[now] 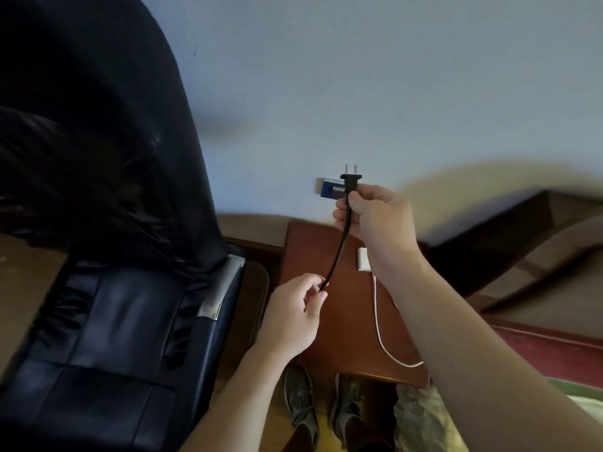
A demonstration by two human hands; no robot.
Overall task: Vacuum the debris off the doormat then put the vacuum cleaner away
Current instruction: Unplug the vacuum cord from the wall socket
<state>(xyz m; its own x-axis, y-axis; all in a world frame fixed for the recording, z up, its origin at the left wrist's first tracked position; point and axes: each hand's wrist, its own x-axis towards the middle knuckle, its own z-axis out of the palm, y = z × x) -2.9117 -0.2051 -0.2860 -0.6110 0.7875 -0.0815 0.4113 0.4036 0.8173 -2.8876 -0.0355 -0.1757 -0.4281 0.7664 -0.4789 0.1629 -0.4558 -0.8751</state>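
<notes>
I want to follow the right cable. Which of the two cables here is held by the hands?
The black cord with the plug, held by the right hand and left hand. The white cable lies untouched on the wooden table.

black plug (350, 180) | two prongs up | black cord (339, 246) hanging below

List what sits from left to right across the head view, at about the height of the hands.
Black leather chair → left hand pinching the black cord → white charger on the wooden side table → right hand holding the plug, prongs up → dark wooden frame.
</notes>
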